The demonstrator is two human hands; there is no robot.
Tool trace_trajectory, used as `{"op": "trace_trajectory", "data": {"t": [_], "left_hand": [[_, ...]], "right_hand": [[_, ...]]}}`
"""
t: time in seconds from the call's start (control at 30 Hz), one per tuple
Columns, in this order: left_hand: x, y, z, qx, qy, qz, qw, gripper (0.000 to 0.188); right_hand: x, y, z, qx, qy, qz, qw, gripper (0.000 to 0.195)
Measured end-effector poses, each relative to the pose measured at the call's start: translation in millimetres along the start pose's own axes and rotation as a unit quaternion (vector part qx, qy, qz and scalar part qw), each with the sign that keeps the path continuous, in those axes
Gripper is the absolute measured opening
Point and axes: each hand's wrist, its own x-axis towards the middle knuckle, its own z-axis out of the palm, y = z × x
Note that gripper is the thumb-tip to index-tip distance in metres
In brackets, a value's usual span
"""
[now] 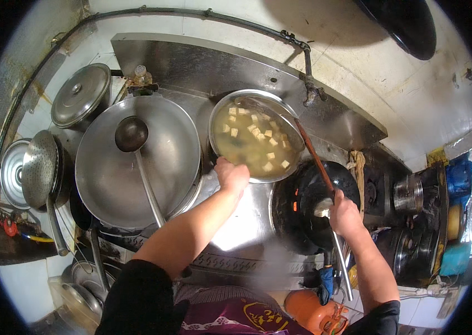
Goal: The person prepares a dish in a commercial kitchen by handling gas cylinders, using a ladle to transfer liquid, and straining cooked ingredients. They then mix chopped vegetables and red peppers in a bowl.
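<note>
A wide metal pot [236, 146] of cloudy broth with pale tofu-like cubes stands against the steel backsplash. My left hand [232, 173] grips its near rim. My right hand [345, 213] is closed around a brown wooden handle [314, 153], which slants up and left to the pot's right side, where a tool's pale, curved head lies partly in the broth. Right of the pot, beneath my right hand, sits a black wok [290, 226] with an orange glow beside it. A metal-handled utensil [341, 266] rests across this wok, its bowl end close to my fingers.
At left a large steel wok [97, 180] holds a ladle [131, 134]. Beyond it are a lidded pot [79, 98] and a perforated skimmer [40, 167]. A tap [312, 94] projects above the counter. An orange gas cylinder [309, 312] stands below, near a blue cloth [325, 284].
</note>
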Motion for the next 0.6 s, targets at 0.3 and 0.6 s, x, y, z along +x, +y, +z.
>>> {"op": "trace_trajectory", "data": {"t": [0.3, 0.6], "left_hand": [[11, 7, 6, 0.045, 0.155, -0.034, 0.986, 0.038], [27, 3, -30, 0.014, 0.01, 0.003, 1.0, 0.034]], "right_hand": [[20, -5, -28, 0.572, -0.341, 0.206, 0.717, 0.017], [11, -42, -6, 0.778, -0.361, 0.203, 0.471, 0.02]]}}
